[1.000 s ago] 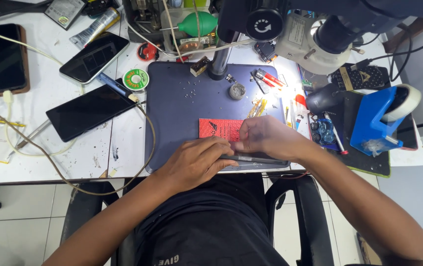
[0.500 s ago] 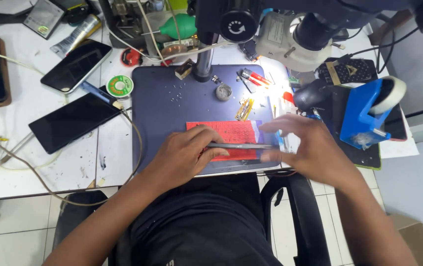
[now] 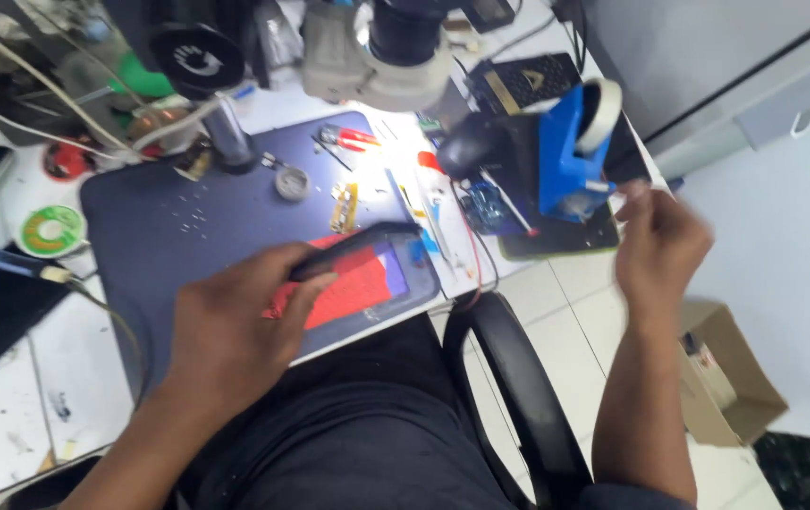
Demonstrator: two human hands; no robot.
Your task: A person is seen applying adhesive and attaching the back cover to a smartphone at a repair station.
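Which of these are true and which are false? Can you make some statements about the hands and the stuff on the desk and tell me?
1. The left hand holds a dark phone-like slab over a red pad. True.
2. The right hand rests flat on the red pad. False: it is raised off to the side, near the blue tape dispenser, and blurred.
3. The red pad lies on a dark blue mat. True.
4. A cardboard box sits on the desk. False: it stands on the floor beside the chair.
5. The green spool sits in the middle of the mat. False: it lies off the mat's left edge.
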